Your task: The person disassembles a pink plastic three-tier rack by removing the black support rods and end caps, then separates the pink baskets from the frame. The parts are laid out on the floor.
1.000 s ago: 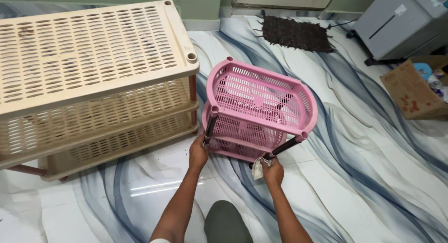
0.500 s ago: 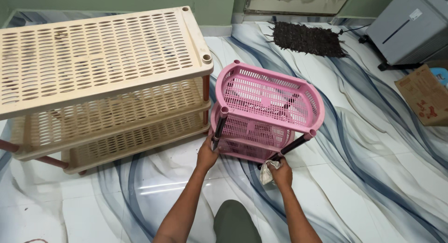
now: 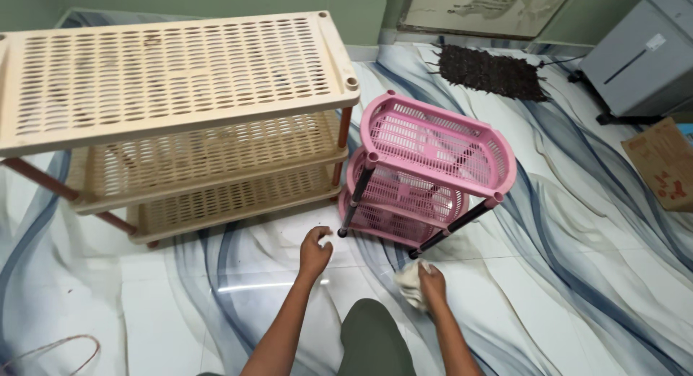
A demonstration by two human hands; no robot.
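A pink three-tier plastic rack with dark legs stands on the marbled floor, just right of a larger beige three-tier rack. My left hand hovers a little in front of the pink rack's near left leg, fingers loosely curled, holding nothing. My right hand is lower right, by the rack's near right leg, gripping a crumpled whitish cloth against the floor. Neither hand touches the rack.
A dark doormat lies at the back near the wall. A grey appliance stands at the far right with a cardboard box below it. My knee shows at the bottom. A thin loop of cord lies bottom left.
Both hands have let go of the pink rack's near legs and drawn back toward me. The right hand with the cloth has dropped to the floor. The view has shifted left.
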